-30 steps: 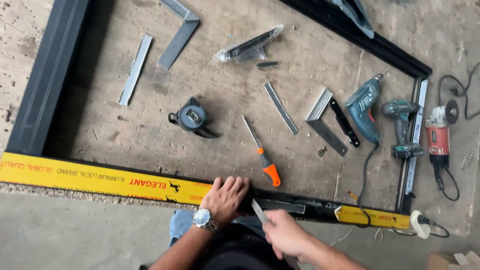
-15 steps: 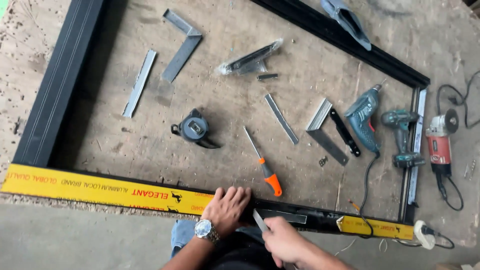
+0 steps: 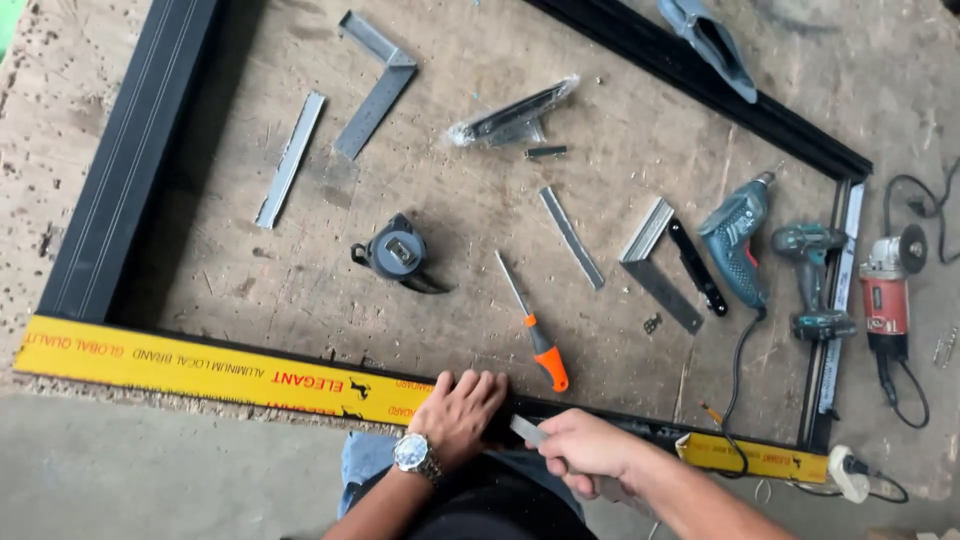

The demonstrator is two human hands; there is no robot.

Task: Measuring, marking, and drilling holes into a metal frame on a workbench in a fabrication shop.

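Left hand (image 3: 462, 410) lies flat, fingers spread; right hand (image 3: 585, 447) is curled closed beside it.

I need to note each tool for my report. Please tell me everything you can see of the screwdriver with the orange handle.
The screwdriver lies flat on the worn wooden board, inside the black frame. It has a thin grey metal shaft and an orange handle with a dark band at the shaft end. The tip points up and to the left, the handle down and to the right. No hand touches it; the left hand rests nearby.

Even soft daylight, faint shadows, sharp focus, no glare
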